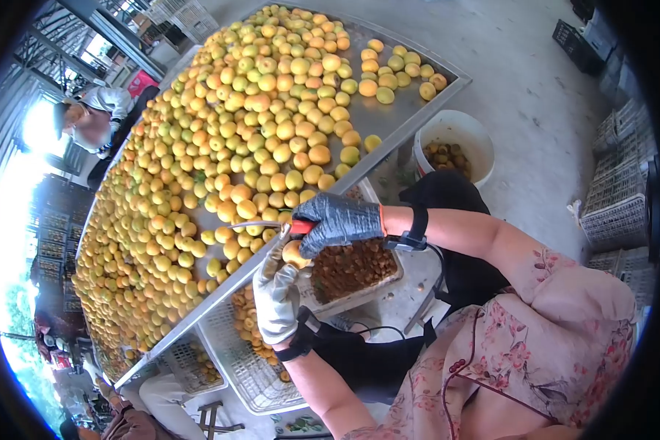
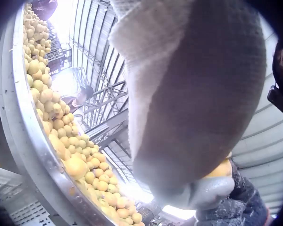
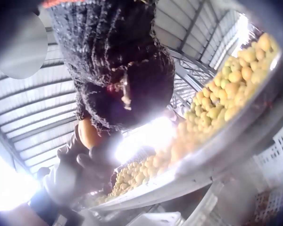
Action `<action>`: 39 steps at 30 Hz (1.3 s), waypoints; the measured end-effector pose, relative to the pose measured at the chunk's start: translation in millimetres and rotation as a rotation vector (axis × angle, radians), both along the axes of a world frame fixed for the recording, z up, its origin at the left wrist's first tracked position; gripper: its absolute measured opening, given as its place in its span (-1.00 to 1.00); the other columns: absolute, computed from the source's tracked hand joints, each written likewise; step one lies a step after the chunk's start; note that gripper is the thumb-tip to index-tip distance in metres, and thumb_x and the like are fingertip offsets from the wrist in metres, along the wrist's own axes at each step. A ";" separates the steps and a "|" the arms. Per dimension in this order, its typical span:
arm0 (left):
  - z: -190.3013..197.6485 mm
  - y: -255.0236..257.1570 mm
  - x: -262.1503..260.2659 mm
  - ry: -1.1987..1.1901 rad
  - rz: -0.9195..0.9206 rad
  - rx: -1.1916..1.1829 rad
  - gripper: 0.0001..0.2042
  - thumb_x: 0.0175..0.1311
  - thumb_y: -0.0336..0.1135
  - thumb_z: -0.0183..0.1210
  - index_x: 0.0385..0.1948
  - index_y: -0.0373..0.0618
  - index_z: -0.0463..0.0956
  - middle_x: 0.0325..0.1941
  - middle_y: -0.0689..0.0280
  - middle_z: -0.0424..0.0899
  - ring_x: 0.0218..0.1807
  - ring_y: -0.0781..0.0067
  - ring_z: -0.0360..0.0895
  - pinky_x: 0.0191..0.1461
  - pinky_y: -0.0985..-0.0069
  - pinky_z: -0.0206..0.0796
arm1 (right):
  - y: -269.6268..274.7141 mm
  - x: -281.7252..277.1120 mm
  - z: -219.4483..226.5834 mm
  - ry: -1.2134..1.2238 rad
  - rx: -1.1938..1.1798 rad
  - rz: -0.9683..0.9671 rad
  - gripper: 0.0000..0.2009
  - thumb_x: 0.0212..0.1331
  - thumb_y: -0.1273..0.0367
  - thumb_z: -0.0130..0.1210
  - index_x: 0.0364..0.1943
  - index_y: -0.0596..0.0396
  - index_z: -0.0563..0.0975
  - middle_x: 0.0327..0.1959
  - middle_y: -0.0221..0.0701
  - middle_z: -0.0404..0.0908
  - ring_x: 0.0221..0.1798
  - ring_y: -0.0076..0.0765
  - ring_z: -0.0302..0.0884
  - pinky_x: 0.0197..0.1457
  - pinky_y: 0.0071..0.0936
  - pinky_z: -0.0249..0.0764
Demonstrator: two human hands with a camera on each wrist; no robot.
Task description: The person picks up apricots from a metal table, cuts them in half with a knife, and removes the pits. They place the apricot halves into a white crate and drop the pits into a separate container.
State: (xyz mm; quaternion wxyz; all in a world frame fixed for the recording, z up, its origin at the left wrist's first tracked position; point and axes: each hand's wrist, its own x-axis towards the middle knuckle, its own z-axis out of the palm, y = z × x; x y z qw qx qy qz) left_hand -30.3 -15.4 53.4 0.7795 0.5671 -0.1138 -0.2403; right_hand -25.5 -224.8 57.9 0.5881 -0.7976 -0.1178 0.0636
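The left hand (image 1: pixel 277 297), in a white glove, grips a yellow-orange fruit (image 1: pixel 295 254) at the front edge of the metal table (image 1: pixel 220 295). Against that fruit is the right hand (image 1: pixel 341 224) in a dark grey glove, its fingers curled round a red-handled tool (image 1: pixel 301 226). A thin curved strip extends from the tool over the piled fruit (image 1: pixel 235 132). In the left wrist view the white glove (image 2: pixel 198 94) hides most of the fruit (image 2: pixel 220 170). The right wrist view shows the fruit (image 3: pixel 88 133) between the dark glove (image 3: pixel 118 66) and the white one.
Below the hands stands a tray of brown pieces (image 1: pixel 352 273), beside a white crate (image 1: pixel 235 359) holding fruit. A white bucket (image 1: pixel 478 139) stands right of the table. Crates (image 1: pixel 616 183) are stacked at the far right. Another person (image 1: pixel 95 121) is across the table.
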 end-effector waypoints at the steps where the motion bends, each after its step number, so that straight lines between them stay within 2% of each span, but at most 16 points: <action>1: -9.6 10.0 1.9 -0.047 -0.021 -0.009 -0.60 0.21 -0.40 0.11 0.08 -0.38 0.40 -0.12 0.23 0.59 -0.18 0.50 0.53 -0.14 0.61 0.37 | 7.6 -2.3 -5.0 0.186 0.122 0.026 -0.70 -0.09 0.17 0.29 -0.44 0.11 0.54 -0.57 -0.24 0.56 -0.48 -0.13 0.53 -0.38 -0.24 0.36; 2: -13.3 10.8 2.0 -0.034 -0.020 -0.007 -0.60 0.21 -0.40 0.11 0.08 -0.38 0.40 -0.12 0.23 0.59 -0.18 0.50 0.53 -0.14 0.61 0.37 | 9.5 -2.3 -12.4 0.199 0.124 0.026 -0.70 -0.09 0.17 0.29 -0.44 0.11 0.54 -0.57 -0.24 0.56 -0.48 -0.13 0.53 -0.38 -0.24 0.36; 4: -18.2 9.2 1.4 -0.047 -0.009 0.124 -0.58 0.21 -0.38 0.12 0.10 -0.35 0.39 -0.11 0.22 0.59 -0.17 0.48 0.54 -0.14 0.60 0.37 | 15.4 -3.3 -30.7 -0.163 0.086 -0.095 -0.74 -0.10 0.22 0.26 -0.46 0.12 0.52 -0.63 -0.21 0.52 -0.51 -0.09 0.52 -0.40 -0.23 0.36; 5: -15.8 6.3 -0.5 0.034 0.016 0.107 -0.54 0.12 -0.40 0.13 0.09 -0.37 0.38 -0.02 0.17 0.53 -0.08 0.42 0.51 -0.01 0.56 0.36 | 18.9 -5.4 -35.4 -0.349 -0.048 -0.212 -0.76 -0.09 0.26 0.23 -0.49 0.13 0.49 -0.62 -0.17 0.51 -0.49 -0.05 0.52 -0.40 -0.21 0.36; 6: -15.4 6.7 -1.0 0.032 0.010 0.110 -0.54 0.12 -0.40 0.13 0.09 -0.37 0.38 -0.02 0.17 0.53 -0.08 0.42 0.51 -0.01 0.56 0.36 | 20.1 -2.8 -40.2 -0.351 -0.046 -0.219 -0.76 -0.09 0.26 0.23 -0.49 0.13 0.49 -0.62 -0.17 0.51 -0.49 -0.05 0.52 -0.40 -0.21 0.36; 8: -11.9 3.7 -0.5 0.075 -0.034 -0.066 -0.54 0.14 -0.37 0.16 0.11 -0.31 0.37 -0.06 0.20 0.54 -0.15 0.44 0.52 -0.09 0.59 0.36 | 15.8 5.0 -41.8 -0.279 -0.035 -0.464 -0.80 -0.06 0.29 0.19 -0.50 0.13 0.47 -0.63 -0.18 0.51 -0.48 -0.05 0.54 -0.39 -0.21 0.37; 12: -16.5 4.6 1.3 0.035 0.100 -0.199 -0.51 0.16 -0.37 0.16 0.16 -0.25 0.30 -0.07 0.21 0.53 -0.20 0.40 0.52 -0.15 0.57 0.34 | 9.3 -17.1 -23.1 -0.244 0.043 -0.279 -0.79 0.18 0.25 0.13 -0.42 0.10 0.46 -0.50 -0.23 0.56 -0.41 -0.05 0.56 -0.37 -0.23 0.40; 14: -9.5 -1.7 -2.2 0.020 0.112 -0.251 -0.50 0.24 -0.31 0.12 0.20 -0.24 0.26 -0.07 0.16 0.51 -0.18 0.42 0.49 -0.11 0.56 0.32 | 18.3 -34.7 -18.2 -0.345 0.118 -0.230 -0.78 0.26 0.26 0.07 -0.21 0.13 0.52 -0.40 -0.19 0.59 -0.31 -0.05 0.59 -0.29 -0.24 0.44; 16: -15.1 -2.5 -1.0 0.049 0.191 -0.436 -0.48 0.26 -0.29 0.11 0.24 -0.22 0.22 0.04 0.17 0.46 -0.08 0.37 0.47 0.01 0.50 0.33 | 17.3 -54.1 -5.2 -0.222 0.122 -0.161 -0.75 0.26 0.27 0.06 -0.10 0.13 0.53 -0.32 -0.14 0.61 -0.24 -0.03 0.61 -0.25 -0.24 0.47; 17: -16.4 -2.1 -0.8 0.010 0.164 -0.475 -0.48 0.28 -0.27 0.10 0.25 -0.23 0.20 0.07 0.20 0.46 -0.06 0.36 0.46 0.07 0.47 0.32 | 20.5 -53.8 -18.0 -0.296 0.098 -0.168 -0.71 0.28 0.24 0.06 -0.12 0.21 0.52 -0.49 -0.19 0.57 -0.45 -0.24 0.58 -0.36 -0.34 0.43; 22: -14.5 -6.6 -2.6 -0.051 0.187 -0.424 -0.49 0.31 -0.22 0.09 0.24 -0.23 0.22 0.06 0.21 0.48 -0.04 0.39 0.46 0.09 0.44 0.32 | 22.1 -61.1 -15.3 -0.261 0.004 -0.169 -0.71 0.27 0.23 0.06 -0.15 0.18 0.55 -0.46 -0.15 0.58 -0.39 -0.08 0.59 -0.36 -0.26 0.44; 24: -14.7 -7.2 -1.7 -0.057 0.181 -0.425 -0.51 0.32 -0.21 0.08 0.23 -0.23 0.23 0.05 0.21 0.49 -0.04 0.40 0.46 0.09 0.44 0.32 | 25.5 -60.6 -18.7 -0.364 0.002 -0.212 -0.71 0.26 0.22 0.06 -0.15 0.19 0.55 -0.44 -0.13 0.59 -0.35 0.01 0.58 -0.33 -0.21 0.44; 27: -17.0 -9.6 0.0 0.021 0.210 -0.423 -0.44 0.19 -0.21 0.21 0.18 -0.24 0.25 0.01 0.19 0.51 -0.11 0.36 0.49 -0.04 0.46 0.33 | 27.1 -59.6 -21.4 -0.371 -0.024 -0.233 -0.70 0.26 0.21 0.05 -0.16 0.19 0.55 -0.41 -0.10 0.59 -0.32 0.07 0.56 -0.30 -0.16 0.43; 30: -15.5 -13.9 -0.7 0.003 0.203 -0.385 -0.44 0.20 -0.16 0.19 0.18 -0.25 0.26 0.01 0.20 0.51 -0.12 0.36 0.50 -0.03 0.46 0.32 | 28.2 -60.4 -18.4 -0.341 -0.054 -0.253 -0.70 0.26 0.21 0.05 -0.16 0.19 0.55 -0.40 -0.08 0.59 -0.32 0.08 0.56 -0.29 -0.15 0.43; 37: -14.7 -14.1 1.6 -0.058 0.255 -0.234 -0.61 0.33 -0.20 0.06 0.09 -0.24 0.33 -0.02 0.24 0.54 -0.05 0.38 0.51 -0.03 0.51 0.32 | 32.4 -50.8 -31.4 -0.315 -0.058 -0.256 -0.70 0.25 0.20 0.05 -0.18 0.18 0.55 -0.40 -0.09 0.58 -0.30 0.10 0.55 -0.27 -0.14 0.43; 39: -16.1 -15.1 1.8 -0.063 0.235 -0.212 -0.64 0.35 -0.22 0.04 0.08 -0.24 0.34 -0.01 0.23 0.54 -0.04 0.38 0.51 0.00 0.50 0.32 | 31.6 -49.4 -27.0 -0.205 -0.111 -0.228 -0.64 0.31 0.14 -0.05 -0.11 0.14 0.54 -0.30 -0.06 0.61 -0.21 0.10 0.56 -0.17 -0.13 0.44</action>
